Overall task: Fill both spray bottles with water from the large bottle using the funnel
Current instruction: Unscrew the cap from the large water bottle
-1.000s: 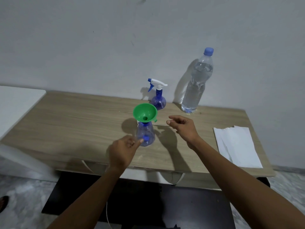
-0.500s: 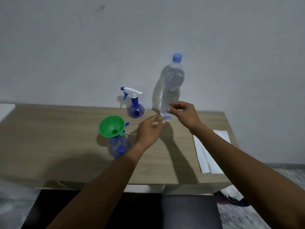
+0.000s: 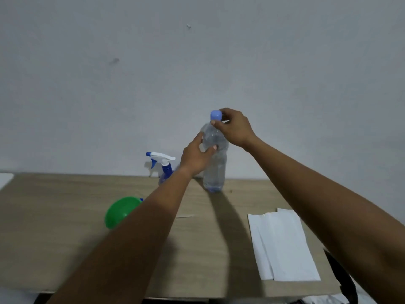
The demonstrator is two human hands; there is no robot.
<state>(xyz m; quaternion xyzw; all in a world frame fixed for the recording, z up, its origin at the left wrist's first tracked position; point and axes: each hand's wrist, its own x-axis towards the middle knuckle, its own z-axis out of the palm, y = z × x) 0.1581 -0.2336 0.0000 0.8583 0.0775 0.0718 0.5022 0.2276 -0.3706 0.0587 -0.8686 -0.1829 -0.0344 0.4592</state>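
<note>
The large clear water bottle (image 3: 214,170) stands upright at the back of the wooden table (image 3: 65,205), near the wall. My left hand (image 3: 196,157) grips its upper body from the left. My right hand (image 3: 233,128) pinches its blue cap (image 3: 216,115) from the right. A spray bottle with a white and blue trigger head (image 3: 163,164) stands just left of the large bottle, partly behind my left wrist. The green funnel (image 3: 120,212) shows nearer on the left; my left forearm hides the bottle under it.
Folded white paper towels (image 3: 282,242) lie on the right part of the table. A plain wall rises right behind the bottles. A dark object shows past the table's right front corner.
Both hands rose from beside the bottle's base to its top: the left now grips the upper body, the right pinches the cap. The view shifted right and came closer.
</note>
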